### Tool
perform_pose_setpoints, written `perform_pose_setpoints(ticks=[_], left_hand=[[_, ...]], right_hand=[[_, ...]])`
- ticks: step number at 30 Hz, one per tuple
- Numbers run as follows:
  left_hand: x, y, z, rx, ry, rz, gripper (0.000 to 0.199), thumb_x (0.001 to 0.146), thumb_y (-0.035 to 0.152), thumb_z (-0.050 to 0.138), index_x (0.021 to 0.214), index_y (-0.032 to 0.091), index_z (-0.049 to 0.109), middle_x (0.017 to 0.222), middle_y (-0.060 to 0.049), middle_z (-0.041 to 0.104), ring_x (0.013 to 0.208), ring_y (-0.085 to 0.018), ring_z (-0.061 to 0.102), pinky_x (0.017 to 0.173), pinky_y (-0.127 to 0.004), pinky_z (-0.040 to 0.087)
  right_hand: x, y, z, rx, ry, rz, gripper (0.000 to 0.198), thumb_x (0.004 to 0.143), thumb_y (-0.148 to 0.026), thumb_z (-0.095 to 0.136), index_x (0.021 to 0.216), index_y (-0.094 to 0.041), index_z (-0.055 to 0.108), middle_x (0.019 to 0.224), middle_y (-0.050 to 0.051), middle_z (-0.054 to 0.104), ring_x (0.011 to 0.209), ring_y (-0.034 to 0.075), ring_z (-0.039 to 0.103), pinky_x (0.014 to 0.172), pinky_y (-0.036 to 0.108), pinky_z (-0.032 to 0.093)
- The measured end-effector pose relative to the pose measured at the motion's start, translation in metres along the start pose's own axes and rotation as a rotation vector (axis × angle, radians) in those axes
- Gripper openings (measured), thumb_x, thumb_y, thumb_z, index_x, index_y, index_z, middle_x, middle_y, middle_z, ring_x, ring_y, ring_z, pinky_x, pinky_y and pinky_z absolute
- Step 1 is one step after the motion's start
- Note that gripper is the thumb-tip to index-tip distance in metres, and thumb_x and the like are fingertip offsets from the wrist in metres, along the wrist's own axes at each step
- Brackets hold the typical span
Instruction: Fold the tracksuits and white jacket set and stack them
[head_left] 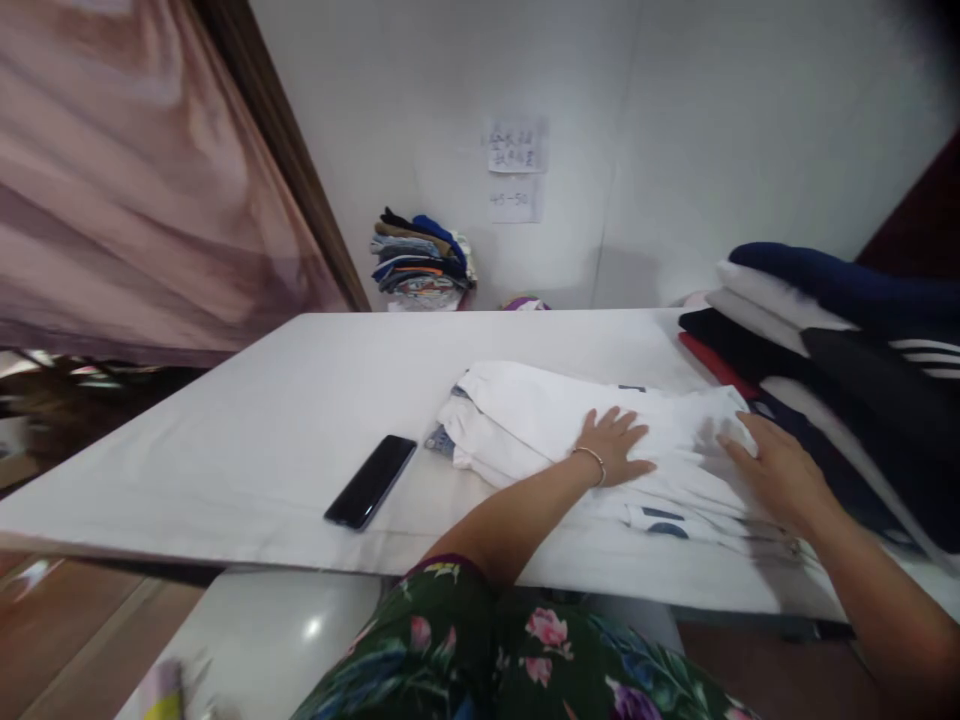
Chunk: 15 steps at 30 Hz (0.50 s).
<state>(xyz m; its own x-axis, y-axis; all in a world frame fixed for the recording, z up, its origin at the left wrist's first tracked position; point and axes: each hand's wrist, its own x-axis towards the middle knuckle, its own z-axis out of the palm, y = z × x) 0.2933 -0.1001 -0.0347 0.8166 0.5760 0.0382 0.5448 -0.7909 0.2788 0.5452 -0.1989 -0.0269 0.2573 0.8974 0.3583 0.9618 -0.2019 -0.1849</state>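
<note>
A white folded garment (525, 405) lies lengthwise across the right half of the table, with small dark patches along its edges. Blue-grey cloth (441, 441) shows from under its left end. My left hand (613, 450), with a bracelet at the wrist, presses flat on the garment's middle, fingers spread. At the garment's right end, my right hand (784, 478) has its thumb and fingers around the raised edge of the cloth. Some of the right fingertips are hidden behind the fabric.
A black phone (371, 482) lies on the white table (247, 430) to the left. Close by my right hand rises a tall stack of folded clothes (847, 340). Another clothes pile (424, 262) stands behind the far edge, by the wall. A pink curtain (142, 180) hangs at left.
</note>
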Motion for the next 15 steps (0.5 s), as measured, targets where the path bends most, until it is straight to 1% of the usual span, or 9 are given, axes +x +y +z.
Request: perform_pose_setpoints(ticks=[2, 4, 6, 7, 9, 11, 12, 13, 15], left_hand=[[0.000, 0.001, -0.001, -0.033, 0.004, 0.013, 0.077, 0.083, 0.072, 0.027, 0.147, 0.028, 0.027, 0.157, -0.001, 0.016, 0.144, -0.026, 0.003, 0.114, -0.056, 0.003], [-0.001, -0.001, -0.003, -0.088, 0.008, 0.029, 0.078, 0.082, 0.072, 0.032, 0.146, 0.027, 0.026, 0.156, -0.002, 0.019, 0.144, -0.025, 0.007, 0.114, -0.055, 0.006], [-0.005, -0.009, -0.008, -0.142, 0.007, 0.039, 0.077, 0.083, 0.068, 0.038, 0.145, 0.025, 0.028, 0.155, -0.003, 0.024, 0.143, -0.022, 0.013, 0.115, -0.049, 0.011], [-0.010, -0.016, -0.012, -0.154, 0.012, 0.027, 0.073, 0.084, 0.066, 0.041, 0.144, 0.025, 0.032, 0.154, -0.003, 0.026, 0.143, -0.021, 0.016, 0.115, -0.047, 0.014], [-0.025, -0.039, -0.025, -0.129, 0.062, -0.052, 0.061, 0.086, 0.060, 0.044, 0.137, 0.025, 0.043, 0.151, -0.003, 0.032, 0.141, -0.021, 0.021, 0.115, -0.044, 0.016], [-0.047, -0.073, -0.044, -0.050, 0.171, -0.218, 0.049, 0.088, 0.052, 0.046, 0.129, 0.026, 0.052, 0.148, -0.004, 0.037, 0.140, -0.022, 0.025, 0.115, -0.046, 0.014], [-0.060, -0.092, -0.055, -0.004, 0.237, -0.321, 0.047, 0.089, 0.049, 0.047, 0.129, 0.025, 0.052, 0.148, -0.005, 0.039, 0.139, -0.022, 0.026, 0.115, -0.046, 0.013], [-0.072, -0.111, -0.066, 0.037, 0.304, -0.458, 0.046, 0.089, 0.046, 0.047, 0.130, 0.024, 0.051, 0.147, -0.006, 0.039, 0.139, -0.022, 0.026, 0.115, -0.047, 0.012], [-0.095, -0.148, -0.084, 0.060, 0.406, -0.754, 0.055, 0.088, 0.050, 0.046, 0.134, 0.020, 0.046, 0.150, -0.010, 0.034, 0.140, -0.025, 0.025, 0.114, -0.045, 0.018]], right_hand=[[0.011, -0.032, 0.004, 0.112, 0.060, -0.171, 0.063, 0.088, -0.057, 0.034, 0.137, -0.017, 0.044, 0.143, 0.017, 0.041, 0.130, 0.029, 0.041, 0.102, 0.043, 0.039], [0.017, -0.060, 0.020, 0.136, 0.020, -0.276, 0.064, 0.088, -0.057, 0.033, 0.137, -0.017, 0.043, 0.147, 0.015, 0.036, 0.136, 0.029, 0.031, 0.106, 0.049, 0.034], [0.017, -0.078, 0.043, 0.087, -0.091, -0.307, 0.062, 0.090, -0.055, 0.029, 0.138, -0.019, 0.041, 0.147, 0.013, 0.036, 0.136, 0.031, 0.031, 0.104, 0.056, 0.033], [0.014, -0.083, 0.055, 0.054, -0.137, -0.310, 0.061, 0.090, -0.055, 0.027, 0.138, -0.020, 0.041, 0.147, 0.012, 0.037, 0.136, 0.031, 0.031, 0.103, 0.058, 0.032], [0.008, -0.085, 0.073, 0.009, -0.170, -0.322, 0.061, 0.090, -0.055, 0.026, 0.139, -0.021, 0.039, 0.148, 0.011, 0.036, 0.136, 0.030, 0.031, 0.104, 0.058, 0.031], [0.003, -0.081, 0.081, -0.007, -0.154, -0.340, 0.062, 0.091, -0.055, 0.025, 0.141, -0.021, 0.036, 0.149, 0.010, 0.033, 0.138, 0.028, 0.028, 0.105, 0.056, 0.029], [0.001, -0.080, 0.082, -0.010, -0.145, -0.344, 0.062, 0.091, -0.055, 0.025, 0.142, -0.021, 0.035, 0.150, 0.009, 0.033, 0.138, 0.028, 0.027, 0.106, 0.056, 0.029], [0.000, -0.078, 0.082, -0.011, -0.138, -0.348, 0.061, 0.091, -0.055, 0.025, 0.142, -0.021, 0.035, 0.150, 0.009, 0.033, 0.138, 0.028, 0.027, 0.106, 0.055, 0.029], [0.000, -0.078, 0.080, -0.013, -0.128, -0.352, 0.061, 0.091, -0.054, 0.025, 0.141, -0.022, 0.036, 0.149, 0.010, 0.034, 0.138, 0.028, 0.028, 0.105, 0.055, 0.029]])
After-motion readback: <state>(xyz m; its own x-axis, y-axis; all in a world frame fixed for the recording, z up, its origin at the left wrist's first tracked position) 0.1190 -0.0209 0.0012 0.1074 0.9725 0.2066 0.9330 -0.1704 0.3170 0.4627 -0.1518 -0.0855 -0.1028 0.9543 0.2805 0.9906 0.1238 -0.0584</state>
